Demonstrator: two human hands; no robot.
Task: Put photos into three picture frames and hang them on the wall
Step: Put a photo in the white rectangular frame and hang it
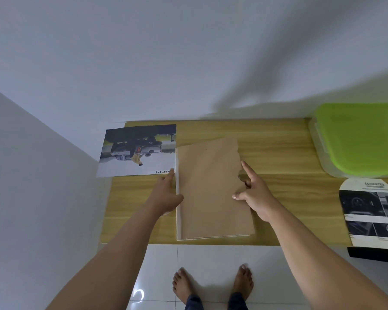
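Head view of a person standing at a low, pale wood-grain bench [278, 148] set against a plain white wall [188, 52]. A rectangular picture frame lying face down, its brown fibreboard backing [211, 198] uppermost and a thin white rim showing along the left and near edges, occupies the middle of the bench. Its long axis runs away from the person toward the wall, leaning slightly right at the far end. The hands flank it. The left hand [166, 195] lies with straight fingers against the left long edge. The right hand [253, 193] is spread, its thumb and fingertips touching the ragged right edge of the backing, with no clear pinch visible. The backing appears still seated, so the step in hand is judged to be opening the frame. A glossy rectangular photo of a silver pickup truck [139, 151] lies flat just left of the frame's far half, its near right corner beside the left fingertips; the left hand is therefore the nearer one for fetching it. Its caption, seen upside down, reads "…MART CAB". At the right edge of the bench sit a clear plastic box with a lime-green lid [363, 139] and, nearer, a printed sheet of car-interior pictures [372, 211] headed "ADVANCED"; its smaller print is illegible.
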